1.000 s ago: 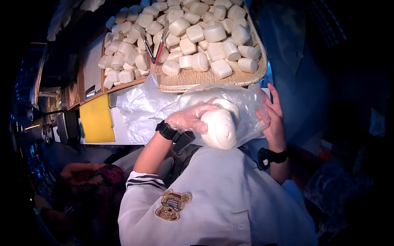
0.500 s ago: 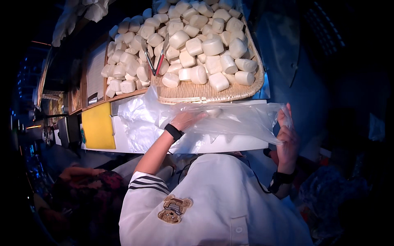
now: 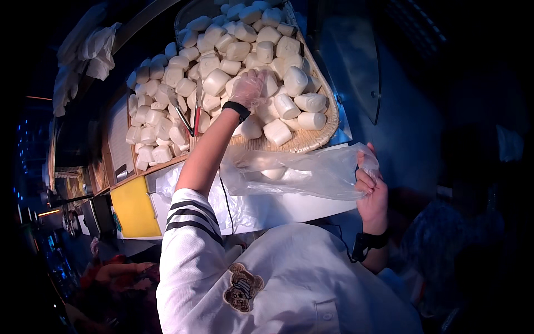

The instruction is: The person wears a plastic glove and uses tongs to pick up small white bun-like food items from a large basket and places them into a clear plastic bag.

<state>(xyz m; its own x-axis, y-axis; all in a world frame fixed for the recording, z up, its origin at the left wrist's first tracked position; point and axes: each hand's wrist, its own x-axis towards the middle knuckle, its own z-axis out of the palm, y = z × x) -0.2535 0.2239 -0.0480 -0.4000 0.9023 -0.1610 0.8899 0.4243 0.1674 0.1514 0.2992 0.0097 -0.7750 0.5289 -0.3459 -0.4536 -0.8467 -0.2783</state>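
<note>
My left hand (image 3: 249,89), in a thin clear glove, reaches over the heap of white, rounded steamed buns (image 3: 239,51). Its fingers curl on a steamed bun (image 3: 270,85) there, partly hidden by the hand. Near the table's right end, my right hand (image 3: 371,181) grips the edge of a clear plastic bag (image 3: 322,172). The bag lies stretched toward the left below the basket, with a white bun (image 3: 273,173) showing through it. Metal tongs with a red part (image 3: 196,119) rest among the buns left of my left forearm.
The buns fill a woven tray (image 3: 311,142) and a wooden-edged section to its left. A yellow board (image 3: 135,209) lies left on the white table, beside crumpled clear plastic (image 3: 245,214). Another person's arm (image 3: 125,271) shows at lower left. A cable hangs past my left sleeve.
My left hand has left the bag and moved up onto the buns. My right hand still grips the bag, a little further left. The view has tilted.
</note>
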